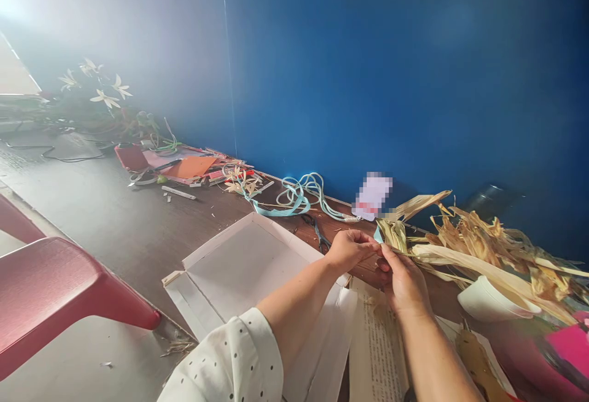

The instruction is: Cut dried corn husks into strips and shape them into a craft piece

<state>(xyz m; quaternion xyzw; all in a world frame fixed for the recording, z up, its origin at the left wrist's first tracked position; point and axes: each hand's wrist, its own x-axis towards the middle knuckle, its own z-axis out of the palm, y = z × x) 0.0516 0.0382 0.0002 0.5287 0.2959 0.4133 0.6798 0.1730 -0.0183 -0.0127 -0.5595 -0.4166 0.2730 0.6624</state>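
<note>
Both of my hands meet above the table edge near a heap of dried corn husks (488,245). My left hand (350,248) is closed in a pinch on the end of a husk strip (391,233). My right hand (405,279) is closed on the same strip from below, its fingers pressed to it. A bit of light blue ribbon shows at the strip between the two hands. A printed page (377,347) lies under my right forearm.
A flattened white cardboard box (239,267) lies by my left arm. Black scissors (319,233), coiled pale blue ribbon (294,196), orange paper (191,167) and husk flowers (103,92) sit along the blue wall. A white bowl (488,301) is at right, a red stool (55,291) at left.
</note>
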